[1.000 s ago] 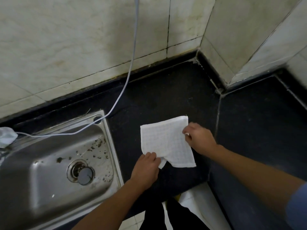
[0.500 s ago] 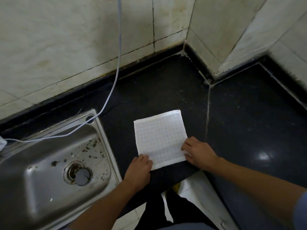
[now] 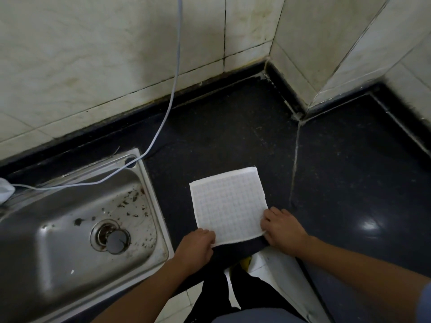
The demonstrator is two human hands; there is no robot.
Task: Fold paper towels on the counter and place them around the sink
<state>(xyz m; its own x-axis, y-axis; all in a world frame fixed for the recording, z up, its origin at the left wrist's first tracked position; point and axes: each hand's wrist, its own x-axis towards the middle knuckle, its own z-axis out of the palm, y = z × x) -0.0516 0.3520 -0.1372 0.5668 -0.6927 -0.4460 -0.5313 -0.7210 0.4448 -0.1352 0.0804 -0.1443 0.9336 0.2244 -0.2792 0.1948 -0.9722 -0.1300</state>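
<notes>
A white paper towel with a fine grid pattern lies flat and square on the black counter, just right of the steel sink. My left hand pinches the towel's near left corner with curled fingers. My right hand rests on the near right corner, fingertips pressing it to the counter. Both hands sit at the counter's front edge.
A thin white cable hangs down the tiled wall and runs across the sink's back rim to a white object at the far left. The counter turns a corner at the right. White floor tiles show below the edge.
A second ago the towel was held lifted and drooping between both hands. It now lies flat and square on the counter, with both hands at its near corners.
</notes>
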